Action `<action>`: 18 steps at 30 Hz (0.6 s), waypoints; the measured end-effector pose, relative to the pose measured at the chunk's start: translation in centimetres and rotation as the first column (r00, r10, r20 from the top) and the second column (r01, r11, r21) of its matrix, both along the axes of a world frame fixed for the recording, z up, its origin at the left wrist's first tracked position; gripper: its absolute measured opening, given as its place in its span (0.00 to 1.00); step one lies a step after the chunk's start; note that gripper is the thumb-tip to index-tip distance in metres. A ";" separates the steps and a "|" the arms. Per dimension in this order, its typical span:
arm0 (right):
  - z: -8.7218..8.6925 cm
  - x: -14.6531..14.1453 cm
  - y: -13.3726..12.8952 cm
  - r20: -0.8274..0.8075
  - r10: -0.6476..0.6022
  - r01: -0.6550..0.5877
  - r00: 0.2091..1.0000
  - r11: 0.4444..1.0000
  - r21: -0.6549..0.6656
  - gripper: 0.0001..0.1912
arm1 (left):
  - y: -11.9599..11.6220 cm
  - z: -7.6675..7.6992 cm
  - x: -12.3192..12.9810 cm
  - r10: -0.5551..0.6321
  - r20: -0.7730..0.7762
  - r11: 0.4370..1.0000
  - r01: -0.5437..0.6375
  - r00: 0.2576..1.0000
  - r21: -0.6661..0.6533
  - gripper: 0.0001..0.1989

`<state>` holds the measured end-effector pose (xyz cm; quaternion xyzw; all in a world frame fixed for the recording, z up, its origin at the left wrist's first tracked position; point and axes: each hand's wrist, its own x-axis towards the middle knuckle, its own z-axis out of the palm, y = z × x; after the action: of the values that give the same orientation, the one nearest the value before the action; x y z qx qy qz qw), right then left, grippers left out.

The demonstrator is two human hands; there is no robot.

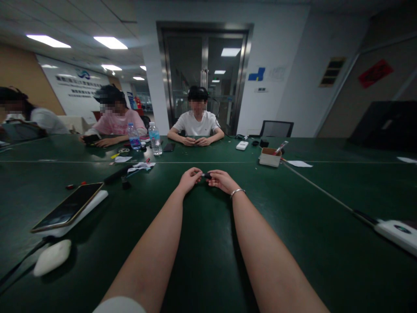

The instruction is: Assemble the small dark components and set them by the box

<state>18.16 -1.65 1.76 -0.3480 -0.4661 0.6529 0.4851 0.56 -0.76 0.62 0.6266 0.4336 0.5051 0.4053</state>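
Observation:
A small black piece with a pale, metal-looking end [206, 175] spans the short gap between my hands, just above the green table [208, 243]. It is too small to tell its exact kind. My left hand [191, 180] pinches the pale end between thumb and fingers. From the other side, the fingers of my right hand [223, 181] are closed round the black end, and a silver bracelet [237, 193] circles that wrist. Both forearms reach forward over the table, and the fingertips partly hide the piece.
On the left, a phone [70, 206] rests on a white box, near a white rounded object [52, 257]. Paper scraps and two water bottles [155, 138] stand farther off. To the right are a cardboard box [270, 157] and a white device with a cable [397, 234]. Several people sit around.

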 end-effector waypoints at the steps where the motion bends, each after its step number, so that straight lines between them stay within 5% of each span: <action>1: 0.0 0.0 0.0 -0.001 0.000 0.000 1.000 1.000 0.000 0.06 | 0.0 0.0 0.0 0.003 0.001 1.000 -0.003 1.000 -0.004 0.13; 18: 0.2 0.0 -0.2 0.000 -0.013 0.013 1.000 1.000 -0.013 0.07 | 0.0 0.2 0.0 -0.008 -0.016 1.000 0.007 1.000 -0.021 0.11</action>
<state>18.12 -1.81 1.93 -0.3541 -0.4597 0.6528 0.4869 0.53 -0.80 0.79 0.6279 0.4400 0.4939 0.4102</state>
